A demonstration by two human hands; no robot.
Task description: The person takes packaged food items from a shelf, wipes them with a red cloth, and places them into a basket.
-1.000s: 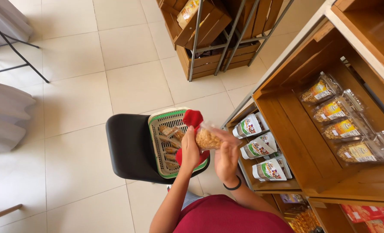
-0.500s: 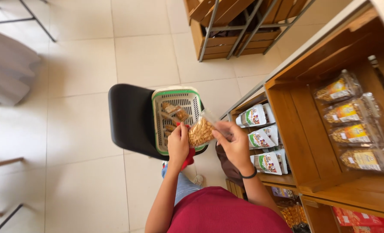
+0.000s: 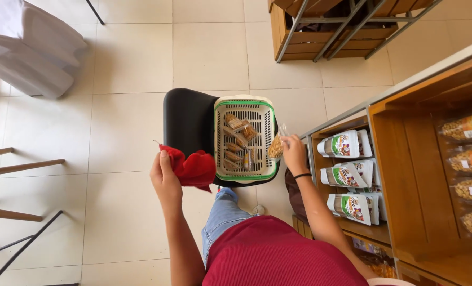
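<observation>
My left hand (image 3: 166,178) grips a red cloth (image 3: 193,167) that hangs just left of a white plastic basket with a green rim (image 3: 271,136). The basket sits on a black chair seat (image 3: 188,122) and holds several clear snack packets (image 3: 238,144). My right hand (image 3: 293,151) holds a small clear packet of brown snacks (image 3: 277,145) at the basket's right edge, beside the wooden shelf.
A wooden shelf unit (image 3: 405,159) on the right carries white pouches (image 3: 347,175) low down and clear nut bags (image 3: 471,159) higher up. A wooden crate rack with metal legs (image 3: 320,32) stands at the back. Chairs (image 3: 29,47) stand at left on the tiled floor.
My hands have parted: the left carried the red cloth away to the left, while the right kept the packet and moved it to the basket's right edge. The camera view has shifted.
</observation>
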